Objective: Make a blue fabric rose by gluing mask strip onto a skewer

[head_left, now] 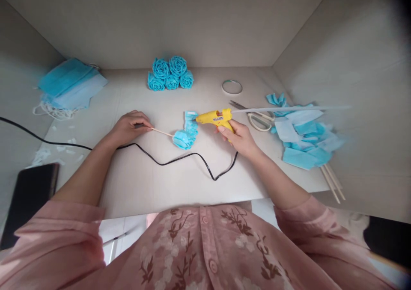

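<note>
My left hand [133, 126] pinches the end of a thin wooden stick [163, 131]. On the stick's other end is a partly rolled blue fabric flower [182, 140], and a ruffled blue strip [191, 126] runs up from it on the table. With my right hand [238, 137] I grip a yellow glue gun [214, 117] by its handle. Its nozzle points left at the strip's upper part; whether it touches cannot be made out. A long pale glue stick [289, 109] juts from the gun's rear.
Several finished blue roses [171, 73] are stacked at the back. Blue face masks [72, 84] lie left. Scissors [258, 119], a roll of tape [231, 87], blue fabric pieces [305, 136] and wooden sticks [332, 183] lie right. A black cord [163, 164] crosses the table; a phone [30, 196] lies front left.
</note>
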